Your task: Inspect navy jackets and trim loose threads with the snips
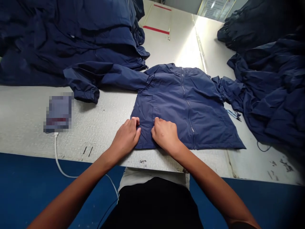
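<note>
A navy zip-up jacket (pixel 169 108) lies front up on the table, its zip running down the middle. One sleeve stretches out to the left, while the other reaches toward the pile on the right. My left hand (pixel 127 135) is closed on the jacket's left side edge near the hem, thumb and fingertips curled at the cloth. A short way to the right, my right hand (pixel 165 132) is also closed, its bent fingers gripping the lower front panel left of the zip. The fabric inside both hands is mostly hidden.
Piles of navy jackets stand at the back left (pixel 71 41) and right (pixel 274 79). A blurred-out device (pixel 58 113) with a white cable (pixel 57 152) lies at left. Small blue-handled snips (pixel 233 114) rest beside the right sleeve. The light table's (pixel 95 140) front edge is close to my body.
</note>
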The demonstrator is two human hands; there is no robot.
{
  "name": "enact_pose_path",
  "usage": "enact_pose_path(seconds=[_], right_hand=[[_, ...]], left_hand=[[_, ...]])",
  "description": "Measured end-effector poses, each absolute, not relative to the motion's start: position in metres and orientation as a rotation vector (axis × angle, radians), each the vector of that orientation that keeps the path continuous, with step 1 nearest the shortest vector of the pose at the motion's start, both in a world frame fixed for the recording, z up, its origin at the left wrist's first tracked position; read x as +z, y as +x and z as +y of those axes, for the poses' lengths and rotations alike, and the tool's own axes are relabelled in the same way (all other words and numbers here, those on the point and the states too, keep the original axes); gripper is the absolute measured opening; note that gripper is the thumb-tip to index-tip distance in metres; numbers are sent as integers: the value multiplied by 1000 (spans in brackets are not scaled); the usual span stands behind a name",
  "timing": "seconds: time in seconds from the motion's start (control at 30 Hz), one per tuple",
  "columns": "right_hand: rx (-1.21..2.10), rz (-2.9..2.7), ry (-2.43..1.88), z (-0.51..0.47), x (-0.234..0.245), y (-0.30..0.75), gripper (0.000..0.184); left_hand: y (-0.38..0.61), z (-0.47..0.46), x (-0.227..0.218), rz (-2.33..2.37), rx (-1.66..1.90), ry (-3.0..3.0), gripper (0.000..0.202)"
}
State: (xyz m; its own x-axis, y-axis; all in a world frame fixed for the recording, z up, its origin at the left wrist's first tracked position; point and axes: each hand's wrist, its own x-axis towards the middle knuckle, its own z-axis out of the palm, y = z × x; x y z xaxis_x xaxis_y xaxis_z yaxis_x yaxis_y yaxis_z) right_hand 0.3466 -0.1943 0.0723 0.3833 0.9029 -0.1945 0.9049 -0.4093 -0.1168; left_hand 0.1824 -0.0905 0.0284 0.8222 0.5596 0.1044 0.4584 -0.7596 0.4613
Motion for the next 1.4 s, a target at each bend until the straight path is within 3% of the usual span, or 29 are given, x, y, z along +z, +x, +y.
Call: enact_pose_path(seconds=[0.13,0.27,0.37,0.5,0.67,0.77,0.87,0.97,1.07,1.17,1.4], right_hand=[[-439,1572,2743,-203,75,352,24],[-369,1358,2842,-187,73,343,52],[-329,1352,2813,-180,69,340,35],[-384,1410,2959,-191,68,350,26],[-805,1453,3359,-209,64,365,9],[-1119,1495,3574,-214,62,368,12],[-1509,1521,3656,-216,59,369,7],[-1783,1515,3657,-218,55,370,16],[-1918,1449,3628,-220,51,371,18],[-1594,1419,3626,-222,52,369,18],[-646,1664,3409,-233,68,360,11]], left_hand=[[186,-91,42,753,232,2610,18],[195,-89,57,902,77,2590,27],[198,-87,63,973,-25,2590,29],[199,-90,68,1083,-24,2541,27],[216,-106,88,1126,296,2445,22],[234,-115,89,1060,433,2370,24],[252,-118,75,1047,364,2391,43],[264,-114,59,1114,291,2363,54],[269,-109,50,1122,239,2329,45],[267,-106,50,1062,209,2317,27],[251,-100,77,862,345,2105,33]])
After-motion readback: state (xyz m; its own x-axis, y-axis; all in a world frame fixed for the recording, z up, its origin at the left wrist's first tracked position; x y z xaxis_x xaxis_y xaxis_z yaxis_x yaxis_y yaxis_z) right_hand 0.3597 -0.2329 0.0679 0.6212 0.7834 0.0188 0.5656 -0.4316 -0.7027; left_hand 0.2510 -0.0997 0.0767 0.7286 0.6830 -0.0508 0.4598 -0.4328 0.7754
